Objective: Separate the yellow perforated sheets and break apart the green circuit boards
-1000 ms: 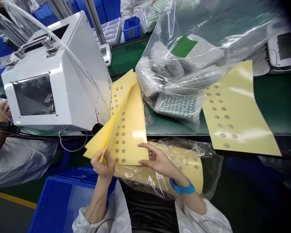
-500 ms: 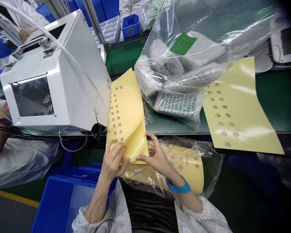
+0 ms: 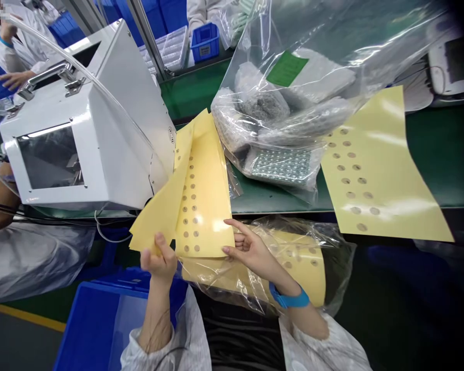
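Observation:
My left hand (image 3: 160,260) pinches the lower edge of a yellow sheet (image 3: 162,206), which is lifted and folded over to the left. Beneath it lies a stack of yellow sheets (image 3: 211,190) with rows of small grey round dots. At the lower right corner of that stack, my right hand (image 3: 253,252) grips the edge, its thumb on top and the other fingers partly hidden. A clear plastic bag (image 3: 338,278) with more dotted yellow sheets (image 3: 305,273) lies below my right hand.
A white machine (image 3: 119,144) with a window stands left of the stack. Behind the stack sits a large clear bag (image 3: 224,113) of bubble-wrapped packs. Another dotted yellow sheet (image 3: 386,175) overhangs the bench edge at right. A blue bin (image 3: 88,319) stands lower left. Co-workers are nearby.
My left hand has moved left, turning the top yellow sheet over and baring the dotted sheet under it. My right hand stays at the stack's corner.

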A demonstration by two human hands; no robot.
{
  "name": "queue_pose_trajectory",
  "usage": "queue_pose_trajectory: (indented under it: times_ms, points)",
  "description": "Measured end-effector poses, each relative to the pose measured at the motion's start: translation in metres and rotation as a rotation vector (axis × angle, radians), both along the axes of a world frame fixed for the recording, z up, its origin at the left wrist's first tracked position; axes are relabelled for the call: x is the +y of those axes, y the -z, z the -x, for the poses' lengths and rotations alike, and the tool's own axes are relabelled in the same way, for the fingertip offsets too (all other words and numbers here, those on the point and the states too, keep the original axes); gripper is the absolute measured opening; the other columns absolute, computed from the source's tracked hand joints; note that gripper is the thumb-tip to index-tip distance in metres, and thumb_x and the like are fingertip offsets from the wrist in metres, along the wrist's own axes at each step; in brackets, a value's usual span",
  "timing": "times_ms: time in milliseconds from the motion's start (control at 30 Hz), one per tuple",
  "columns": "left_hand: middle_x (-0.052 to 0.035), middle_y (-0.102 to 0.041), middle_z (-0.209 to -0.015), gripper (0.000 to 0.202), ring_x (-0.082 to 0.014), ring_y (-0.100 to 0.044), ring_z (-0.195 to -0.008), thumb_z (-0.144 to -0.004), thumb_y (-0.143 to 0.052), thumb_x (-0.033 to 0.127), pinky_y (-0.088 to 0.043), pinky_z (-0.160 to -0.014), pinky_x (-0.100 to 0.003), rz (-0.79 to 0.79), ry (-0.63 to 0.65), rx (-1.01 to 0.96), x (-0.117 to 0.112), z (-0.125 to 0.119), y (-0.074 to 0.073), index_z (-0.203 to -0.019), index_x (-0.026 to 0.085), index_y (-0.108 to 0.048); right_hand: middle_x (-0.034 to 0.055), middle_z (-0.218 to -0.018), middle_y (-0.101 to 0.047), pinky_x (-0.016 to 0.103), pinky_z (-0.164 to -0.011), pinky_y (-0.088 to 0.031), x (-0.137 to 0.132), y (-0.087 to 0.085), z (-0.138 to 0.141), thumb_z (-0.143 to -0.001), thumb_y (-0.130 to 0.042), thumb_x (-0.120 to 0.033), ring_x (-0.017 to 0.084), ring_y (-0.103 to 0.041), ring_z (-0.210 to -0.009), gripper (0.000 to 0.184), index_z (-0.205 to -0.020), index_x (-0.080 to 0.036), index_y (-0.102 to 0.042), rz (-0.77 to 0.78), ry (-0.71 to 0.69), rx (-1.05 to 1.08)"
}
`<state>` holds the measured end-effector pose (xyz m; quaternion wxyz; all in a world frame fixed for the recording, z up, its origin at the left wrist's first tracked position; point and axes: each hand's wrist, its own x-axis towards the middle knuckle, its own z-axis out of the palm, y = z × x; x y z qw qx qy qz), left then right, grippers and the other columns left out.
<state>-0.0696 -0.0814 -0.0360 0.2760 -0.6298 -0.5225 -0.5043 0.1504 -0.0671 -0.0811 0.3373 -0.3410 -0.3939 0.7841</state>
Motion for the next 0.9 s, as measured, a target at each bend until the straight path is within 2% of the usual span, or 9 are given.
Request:
queue_pose_trajectory:
  times_ms: [100,233,333,433,500,600,700,800,900]
  points:
    - [-0.0103,-0.066,-0.117,0.053,-0.0209,-0.063,-0.111,-0.085,-0.051,0.0,-0.056,-0.09,-0.03,0.261,0.039,0.135,-0.006,0.005,0.0,-0.134,0.021,-0.05,0.0016,-0.086,-0.07,0.025,-0.063,-0.055,0.0,0.001,0.005,-0.078,-0.073,-0.033,0.012,-0.064,-0.066,0.074,-0.14,-0.024,-0.033,0.001,0.039,0.0]
    - [-0.0147,-0.067,-0.112,0.051,-0.0271,-0.061,-0.112,-0.087,-0.058,0.019,-0.054,-0.095,-0.044,0.537,0.33,0.253,-0.012,-0.004,-0.003,-0.136,0.014,-0.046,-0.0003,-0.079,-0.07,0.024,-0.057,-0.054,0.0,-0.001,0.013,-0.074,-0.076,-0.035,0.013,-0.064,-0.062,0.086,-0.144,-0.027,-0.027,0.012,0.098,-0.067]
    - [-0.0182,-0.066,-0.109,0.065,-0.0308,-0.062,-0.109,-0.079,-0.07,0.032,-0.049,-0.099,-0.054,0.599,0.433,0.33,-0.01,-0.013,-0.006,-0.134,0.009,-0.045,0.0017,-0.08,-0.071,0.026,-0.055,-0.054,0.0,-0.002,0.018,-0.069,-0.078,-0.037,0.016,-0.064,-0.064,0.08,-0.138,-0.024,-0.039,0.021,0.14,-0.126]
    - [-0.0143,-0.068,-0.105,0.049,-0.0274,-0.064,-0.107,-0.08,-0.064,0.016,-0.051,-0.098,-0.051,0.58,0.413,0.334,-0.007,-0.014,-0.006,-0.128,0.012,-0.051,0.004,-0.083,-0.069,0.027,-0.057,-0.055,0.001,0.0,0.017,-0.07,-0.076,-0.043,0.017,-0.064,-0.069,0.053,-0.114,-0.019,-0.061,-0.004,0.104,-0.133]
    - [-0.0099,-0.07,-0.1,0.04,-0.0247,-0.065,-0.104,-0.081,-0.058,0.008,-0.054,-0.094,-0.048,0.522,0.394,0.288,-0.006,-0.011,-0.003,-0.12,0.016,-0.058,0.0044,-0.083,-0.067,0.027,-0.059,-0.053,0.001,0.001,0.013,-0.076,-0.07,-0.047,0.016,-0.062,-0.07,0.04,-0.103,-0.018,-0.067,-0.066,0.08,-0.153]
    - [-0.0063,-0.072,-0.093,0.028,-0.0209,-0.069,-0.093,-0.079,-0.062,0.004,-0.059,-0.084,-0.037,0.386,0.267,0.167,-0.008,-0.006,0.001,-0.104,0.018,-0.066,0.0029,-0.075,-0.06,0.025,-0.056,-0.047,0.003,0.002,0.006,-0.081,-0.064,-0.048,0.013,-0.054,-0.065,0.036,-0.101,-0.018,-0.069,-0.145,0.09,-0.226]
    - [-0.0053,-0.073,-0.08,0.012,-0.0164,-0.07,-0.072,-0.08,-0.067,0.009,-0.058,-0.067,-0.025,0.23,-0.003,0.057,-0.01,-0.002,0.003,-0.089,0.016,-0.07,-0.0032,-0.062,-0.041,0.024,-0.051,-0.038,0.003,0.004,0.003,-0.08,-0.065,-0.046,0.01,-0.041,-0.056,0.036,-0.104,-0.019,-0.068,-0.155,0.08,-0.254]
    - [-0.006,-0.071,-0.07,0.008,-0.0163,-0.067,-0.061,-0.084,-0.064,0.019,-0.054,-0.058,-0.025,0.007,-0.258,-0.079,-0.009,0.001,0.003,-0.084,0.013,-0.07,-0.0047,-0.063,-0.032,0.023,-0.051,-0.035,0.003,0.006,0.004,-0.081,-0.065,-0.044,0.01,-0.035,-0.056,0.034,-0.104,-0.019,-0.067,-0.154,0.094,-0.241]
    - [-0.0081,-0.071,-0.075,0.018,-0.0186,-0.067,-0.064,-0.088,-0.06,0.026,-0.054,-0.061,-0.029,-0.127,-0.333,-0.227,-0.005,0.004,0.001,-0.094,0.011,-0.07,-0.0045,-0.065,-0.031,0.024,-0.053,-0.037,0.002,0.006,0.007,-0.081,-0.064,-0.044,0.01,-0.036,-0.058,0.035,-0.106,-0.019,-0.065,-0.13,0.079,-0.222]
